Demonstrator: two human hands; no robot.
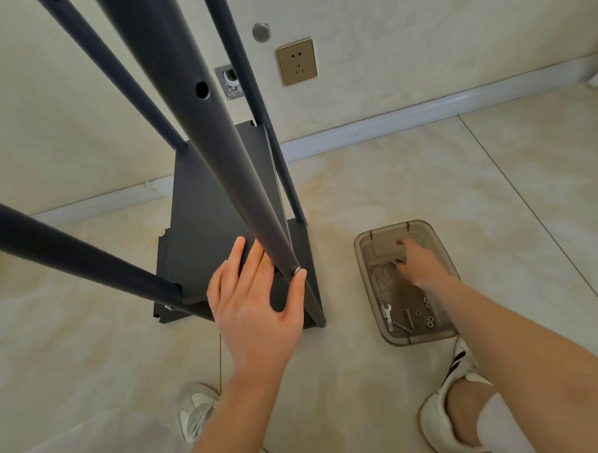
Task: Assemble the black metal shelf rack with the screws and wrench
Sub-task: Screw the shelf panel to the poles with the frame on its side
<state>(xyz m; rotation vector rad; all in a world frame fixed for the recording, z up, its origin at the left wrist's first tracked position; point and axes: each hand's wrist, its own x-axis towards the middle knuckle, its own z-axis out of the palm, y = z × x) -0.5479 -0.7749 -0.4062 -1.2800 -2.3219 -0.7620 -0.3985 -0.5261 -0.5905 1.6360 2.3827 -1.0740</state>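
A person stands over the black metal shelf rack (pixel 204 213), upright on the tiled floor (pixel 425 173) at left of centre, its poles rising toward the camera. The left hand (pixel 256 303) lies flat on the lowest shelf panel (pixel 202 237), fingers straight and holding nothing, its thumb touching a silver fastener head (pixel 297 270) low on the nearest pole (pixel 219 154). The right hand (pixel 419 262) reaches into the far half of a translucent brown tray (pixel 419 339) on the floor at right of centre. Its fingers curl down over something small and shiny, but whether that grip has closed on it cannot be told. The loose screws (pixel 408 319), nuts (pixel 428 311) and wrench (pixel 386 312) lie at the tray's near end, on the person's side of the right hand, with the wrench's long axis running along the left wall. The right hand is much the nearer to this hardware. The joint it is probably meant for lies to the left, under the left thumb.
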